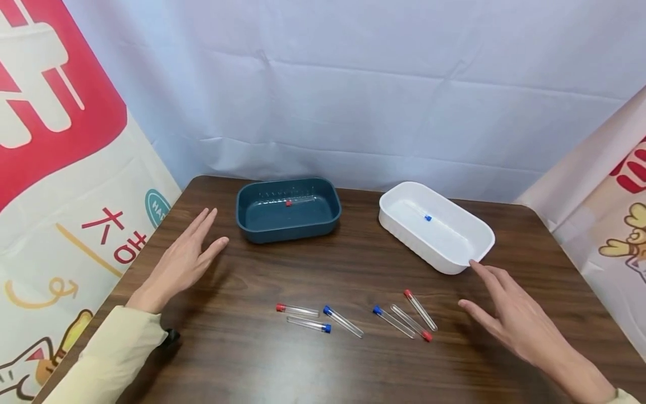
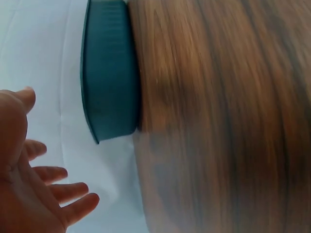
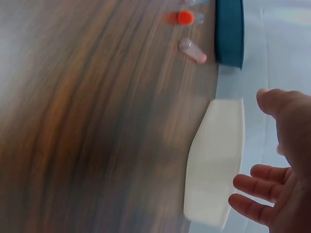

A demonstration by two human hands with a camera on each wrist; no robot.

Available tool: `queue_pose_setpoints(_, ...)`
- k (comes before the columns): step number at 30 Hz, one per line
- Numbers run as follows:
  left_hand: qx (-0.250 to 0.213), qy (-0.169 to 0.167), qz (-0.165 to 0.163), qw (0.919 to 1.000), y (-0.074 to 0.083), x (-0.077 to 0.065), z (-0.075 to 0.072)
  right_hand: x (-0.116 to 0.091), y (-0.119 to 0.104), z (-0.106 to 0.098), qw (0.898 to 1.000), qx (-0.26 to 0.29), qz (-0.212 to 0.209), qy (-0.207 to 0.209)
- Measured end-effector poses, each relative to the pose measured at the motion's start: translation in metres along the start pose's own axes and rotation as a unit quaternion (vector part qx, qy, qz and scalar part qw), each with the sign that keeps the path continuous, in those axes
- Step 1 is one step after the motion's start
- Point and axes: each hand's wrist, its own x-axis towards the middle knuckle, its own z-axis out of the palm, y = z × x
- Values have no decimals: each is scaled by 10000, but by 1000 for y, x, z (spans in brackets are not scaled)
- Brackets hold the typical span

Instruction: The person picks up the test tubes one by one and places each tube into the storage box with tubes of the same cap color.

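My left hand [image 1: 176, 264], fingers extended and holding nothing, hovers left of a dark teal tray [image 1: 290, 232]. A test tube with a red cap [image 1: 288, 203] lies in that tray. At the near corner of a white tray [image 1: 414, 244] is my right hand [image 1: 520, 314], also with straight fingers and nothing in it; whether its index fingertip touches the rim I cannot tell. A blue-capped tube [image 1: 428, 217] lies inside the white tray. Between the hands, several clear tubes are on the table, among them a red-capped tube [image 1: 298, 310] and a blue-capped tube [image 1: 343, 321].
Both trays stand toward the back of the brown wooden table [image 1: 252, 359]. A pale cloth [image 1: 343, 101] hangs behind it. Printed sheets hang at the left and right sides. The tubes lie in two loose groups, left and right of the middle.
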Motion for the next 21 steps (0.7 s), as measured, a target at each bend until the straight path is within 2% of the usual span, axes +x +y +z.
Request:
queue_pose_setpoints(7, -457, 20, -243, 9987, 8, 15, 11, 10, -14, 10, 9998, 44, -137, 111)
queue_pose_setpoints(21, -1085, -118, -640, 9920, 11, 37, 18, 9, -37, 34, 9993, 330, 173, 83)
